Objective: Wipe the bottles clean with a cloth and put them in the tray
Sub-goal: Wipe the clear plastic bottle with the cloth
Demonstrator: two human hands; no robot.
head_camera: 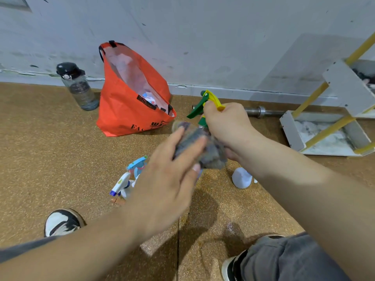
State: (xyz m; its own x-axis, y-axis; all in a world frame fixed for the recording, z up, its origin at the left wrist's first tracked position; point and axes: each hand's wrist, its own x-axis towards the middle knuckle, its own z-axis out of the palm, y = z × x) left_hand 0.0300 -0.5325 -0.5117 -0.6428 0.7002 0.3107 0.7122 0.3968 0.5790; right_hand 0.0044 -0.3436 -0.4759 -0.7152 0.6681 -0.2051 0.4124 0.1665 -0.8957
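Observation:
My right hand (227, 122) grips the neck of a spray bottle just below its green and yellow trigger head (205, 102). The bottle's body is wrapped in a grey cloth (200, 147), so little of it shows. My left hand (168, 179) holds that cloth around the bottle, fingers laid over it and blurred. On the floor below lie two more spray bottles, one with a blue head (138, 165) and one with a white head (121, 185). A white bottle (241, 177) lies near my right forearm. The white tray rack with yellow bars (292, 128) stands at the right.
An open orange bag (129, 110) stands against the wall, with a dark water bottle (79, 86) to its left. A metal bar (261, 112) lies along the wall base. My shoes (60, 222) and a knee (284, 258) are at the bottom, on a brown cork-like floor.

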